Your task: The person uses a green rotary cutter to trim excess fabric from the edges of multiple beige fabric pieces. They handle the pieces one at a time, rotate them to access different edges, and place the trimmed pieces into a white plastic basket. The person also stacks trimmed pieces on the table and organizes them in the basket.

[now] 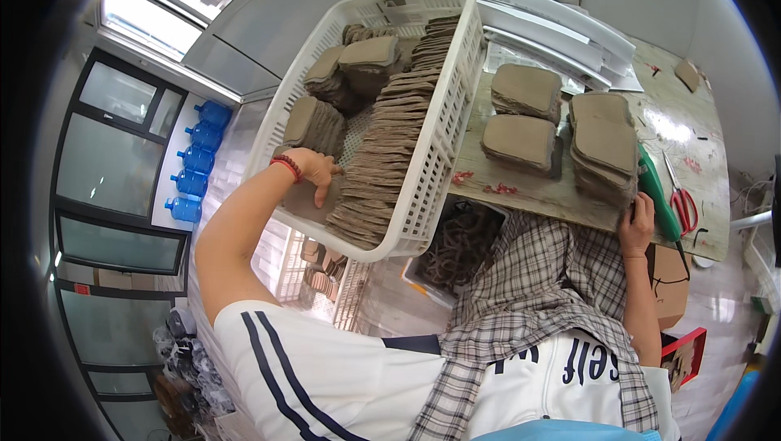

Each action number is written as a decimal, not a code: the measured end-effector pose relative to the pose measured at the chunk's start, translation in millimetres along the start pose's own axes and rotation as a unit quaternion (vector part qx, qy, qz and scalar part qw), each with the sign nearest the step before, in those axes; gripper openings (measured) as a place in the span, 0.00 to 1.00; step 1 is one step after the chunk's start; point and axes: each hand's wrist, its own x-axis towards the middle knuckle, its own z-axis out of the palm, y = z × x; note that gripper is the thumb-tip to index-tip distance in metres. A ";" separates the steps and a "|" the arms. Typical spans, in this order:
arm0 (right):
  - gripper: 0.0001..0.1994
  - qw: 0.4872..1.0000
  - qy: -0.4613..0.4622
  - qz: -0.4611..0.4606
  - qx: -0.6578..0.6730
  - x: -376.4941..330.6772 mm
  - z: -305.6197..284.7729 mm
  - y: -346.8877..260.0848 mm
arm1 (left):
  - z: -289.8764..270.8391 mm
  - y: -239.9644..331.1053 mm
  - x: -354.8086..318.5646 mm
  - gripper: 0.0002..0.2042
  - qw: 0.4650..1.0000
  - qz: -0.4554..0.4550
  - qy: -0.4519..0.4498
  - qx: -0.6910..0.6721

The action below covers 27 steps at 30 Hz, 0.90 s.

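Inside white plastic crate (443, 128), left hand (313, 171) with red bead bracelet (286, 167) at wrist, fingers curled down over one flat brown pad (307, 201) near front left corner; whether gripping or just pressing, cannot tell. Right beside that hand, long slanted row of brown pads (390, 144) standing on edge, running from front of crate to back. Behind hand, several loose stacks (358, 63) of same pads.

Right of crate, on worn table (700, 128), three more pad stacks (521, 136). At table's front edge, right hand (637, 221) with fingers bent against bottom of rightmost stack (604, 148), touching its side. Just right of that stack, green-handled tool (657, 193), then red-handled scissors (682, 201). Below crate, box of dark cord (460, 246).
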 end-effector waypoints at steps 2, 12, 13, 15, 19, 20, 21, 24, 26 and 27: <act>0.13 1.000 0.005 -0.006 0.006 2.3 -0.8 -3.4 | 2.7 -5.0 0.7 0.56 0.999 0.030 0.018 0.006; 0.12 1.000 0.003 -0.003 -0.001 2.6 -4.6 -5.2 | -12.3 17.4 -13.3 0.53 0.996 -0.026 -0.063 -0.064; 0.12 1.000 0.004 -0.005 -0.002 2.1 -4.6 -5.2 | -12.9 15.5 -8.7 0.53 0.996 -0.023 -0.062 -0.067; 0.12 1.000 0.009 -0.009 -0.001 2.9 -3.9 -5.2 | -9.0 5.6 5.1 0.53 0.995 -0.020 -0.060 -0.074; 0.13 1.000 0.006 -0.001 0.009 4.4 -5.5 -11.4 | 3.4 -17.5 31.8 0.50 0.992 0.032 -0.070 -0.098; 0.13 1.000 0.005 -0.002 0.013 6.6 -7.4 -14.9 | 13.3 -28.0 44.2 0.50 0.992 0.041 -0.060 -0.103; 0.14 1.000 0.006 -0.003 0.018 8.7 -8.5 -15.0 | 13.8 -27.2 46.6 0.49 0.992 0.049 -0.048 -0.107; 0.14 1.000 0.011 -0.003 0.011 7.7 -8.4 -11.3 | 10.4 -23.9 49.9 0.47 0.993 0.034 -0.062 -0.100; 0.14 1.000 0.013 0.002 0.011 7.1 -8.9 -11.8 | 7.3 -19.1 45.0 0.46 0.994 0.035 -0.065 -0.085; 0.14 1.000 0.017 0.000 0.010 7.0 -9.4 -11.0 | 2.7 -13.9 40.9 0.44 0.995 0.018 -0.065 -0.074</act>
